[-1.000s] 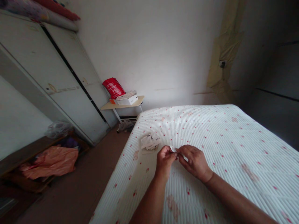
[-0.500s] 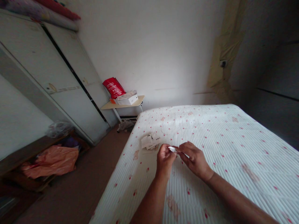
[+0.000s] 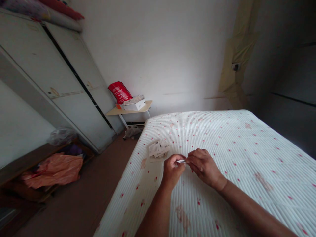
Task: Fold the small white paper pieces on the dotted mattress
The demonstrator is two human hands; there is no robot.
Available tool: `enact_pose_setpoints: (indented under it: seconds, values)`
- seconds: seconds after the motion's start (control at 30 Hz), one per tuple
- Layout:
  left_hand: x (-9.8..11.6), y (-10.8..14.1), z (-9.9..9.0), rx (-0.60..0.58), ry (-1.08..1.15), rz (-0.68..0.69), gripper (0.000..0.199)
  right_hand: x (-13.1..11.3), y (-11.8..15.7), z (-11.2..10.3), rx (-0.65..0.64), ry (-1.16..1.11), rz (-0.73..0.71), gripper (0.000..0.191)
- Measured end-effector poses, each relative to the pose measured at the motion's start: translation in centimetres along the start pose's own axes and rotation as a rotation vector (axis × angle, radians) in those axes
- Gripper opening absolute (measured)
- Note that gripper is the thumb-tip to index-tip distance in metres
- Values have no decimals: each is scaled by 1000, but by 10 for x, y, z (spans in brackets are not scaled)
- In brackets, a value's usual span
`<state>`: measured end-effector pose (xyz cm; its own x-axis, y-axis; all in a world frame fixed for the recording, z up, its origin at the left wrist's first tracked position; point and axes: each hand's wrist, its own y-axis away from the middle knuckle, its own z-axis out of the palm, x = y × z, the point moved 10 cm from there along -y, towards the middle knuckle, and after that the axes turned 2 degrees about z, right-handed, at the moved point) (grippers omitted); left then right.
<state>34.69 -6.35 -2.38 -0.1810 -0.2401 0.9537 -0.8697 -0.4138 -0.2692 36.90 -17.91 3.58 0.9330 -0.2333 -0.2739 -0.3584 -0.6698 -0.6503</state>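
Between my two hands, above the bed, is a small white folded piece (image 3: 181, 161) that looks like paper. My left hand (image 3: 172, 168) pinches its left end between thumb and fingers. On its right end, the fingertips of my right hand (image 3: 204, 167) are closed, hiding part of it. Just beyond my left hand, a small pile of printed paper pieces (image 3: 158, 148) lies on the bed. A thin dark curved strand (image 3: 174, 141) rests on the cover beside the pile.
The bed (image 3: 222, 138) has a ribbed white cover with red dots. Behind its left corner stands a small table (image 3: 116, 112) bearing a white box (image 3: 135, 103) and a red bag (image 3: 119, 92). A cabinet (image 3: 71, 72) and a low shelf with an orange plastic bag (image 3: 55, 169) line the left side.
The white piece looks narrower and flatter between my fingers. My left hand has shifted slightly left and down, and my right fingers have closed further over the piece's end.
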Motion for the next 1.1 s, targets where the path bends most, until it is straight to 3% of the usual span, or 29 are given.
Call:
enact_pose_setpoints:
  seconds: [0.23,0.6,1.1]
  values:
    - [-3,1,3,-18,-36,-23,11,-2,-3,3,-46,34,4,16]
    - [6,2,3,-50,-109,64,9,2,-2,-1,-34,-65,11,12]
    - [-5,-1,-1,-27,151,-80,16,15,3,2,-38,-175,30,13]
